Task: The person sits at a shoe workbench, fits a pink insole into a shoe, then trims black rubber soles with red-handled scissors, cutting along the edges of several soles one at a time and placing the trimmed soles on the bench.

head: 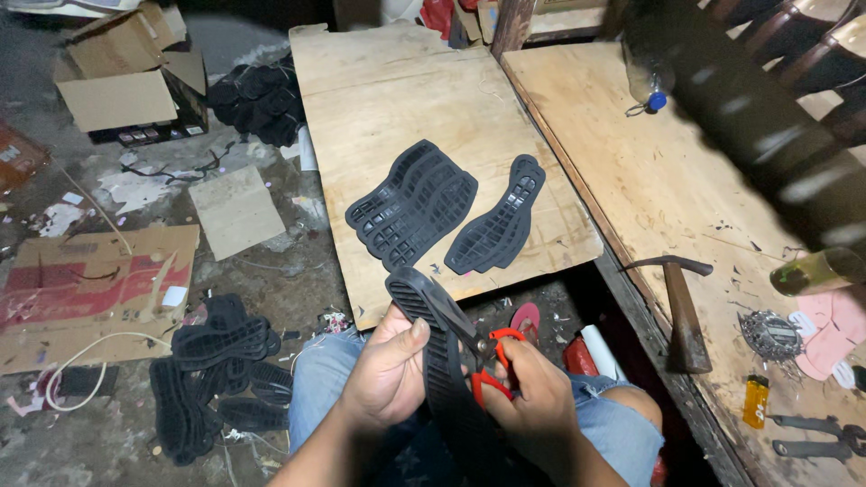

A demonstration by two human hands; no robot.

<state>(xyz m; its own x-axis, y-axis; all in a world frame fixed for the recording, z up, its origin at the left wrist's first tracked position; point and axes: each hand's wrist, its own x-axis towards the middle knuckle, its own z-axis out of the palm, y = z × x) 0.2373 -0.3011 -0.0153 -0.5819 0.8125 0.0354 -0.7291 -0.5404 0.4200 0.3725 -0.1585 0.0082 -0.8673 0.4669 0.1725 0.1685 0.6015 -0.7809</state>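
My left hand (390,370) grips a black rubber shoe sole (433,334) by its left edge, holding it upright over my lap. In my right hand (532,397) are red-handled scissors (487,356), and their blades lie against the sole's right edge. On a low wooden board (379,99) in front of me lie a stack of black soles (410,206) and a narrower sole (499,219) beside it.
A workbench (631,162) at the right carries a hammer (684,311), a plastic bottle (645,86), a yellow lighter (756,401), pliers (816,435) and a wire brush head (769,334). More black soles (212,374) and cardboard (95,289) lie on the floor at left.
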